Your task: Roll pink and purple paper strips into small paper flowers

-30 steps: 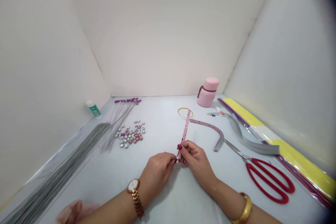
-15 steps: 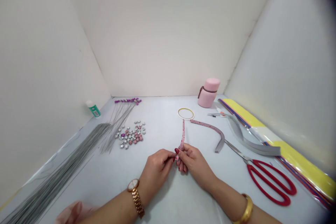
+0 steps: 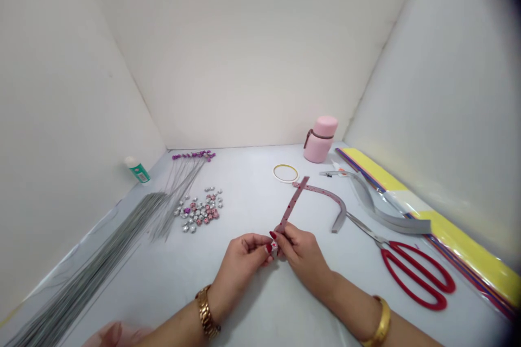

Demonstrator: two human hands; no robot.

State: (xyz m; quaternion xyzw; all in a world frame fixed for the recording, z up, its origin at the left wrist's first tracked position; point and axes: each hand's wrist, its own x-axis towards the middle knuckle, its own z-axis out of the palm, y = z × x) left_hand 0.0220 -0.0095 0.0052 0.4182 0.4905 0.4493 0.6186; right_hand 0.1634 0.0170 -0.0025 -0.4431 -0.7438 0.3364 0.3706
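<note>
Right hand (image 3: pixel 306 254) pinches pink dotted strip (image 3: pixel 293 204) above desk (image 3: pixel 246 181); left hand's (image 3: pixel 243 258) grip closed on its folded near end, perhaps knotted, detail part-hidden. Free end pokes up beside white ring (image 3: pixel 285 181); red-handled scissors (image 3: pixel 380 240) lie right.

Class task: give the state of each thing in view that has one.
Left hand, pinching
Right hand, pinching
Patterned paper strip, folded at near end, tail extended
Pink flask, upright, lidded
Red-handled scissors, closed, lying flat
Glue stick, capped
Tape roll, lying flat
Small stars, folded, loose
Grey wires, loosely bundled
</note>
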